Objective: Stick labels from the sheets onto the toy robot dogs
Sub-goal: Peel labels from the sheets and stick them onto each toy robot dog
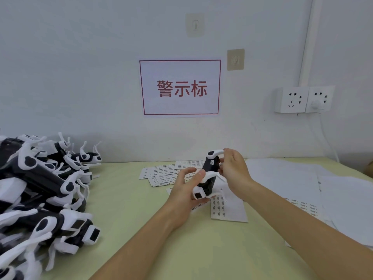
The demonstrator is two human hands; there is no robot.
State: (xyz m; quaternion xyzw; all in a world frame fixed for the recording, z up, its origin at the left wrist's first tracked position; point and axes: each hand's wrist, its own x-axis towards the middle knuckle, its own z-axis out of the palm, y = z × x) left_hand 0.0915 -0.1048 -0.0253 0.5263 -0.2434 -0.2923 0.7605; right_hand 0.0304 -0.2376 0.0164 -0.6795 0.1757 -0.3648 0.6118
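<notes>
Toy robot dog [210, 174] gripped by left hand [184, 191]; right hand [234, 170] fingers curled on its 3 o'clock flank. Risk: label [212, 162] creasing under uneven pressure.

Table [125, 199]: bare strip down the middle, between the left pile and the hands, open to the near edge. Left side: heap of toy robot dogs [40, 188], legs jutting outward. Centre rear: label sheets [161, 174], flat, overlapping. Right side: loose white paper [302, 178], flat. Rear limit: wall [80, 77].
</notes>
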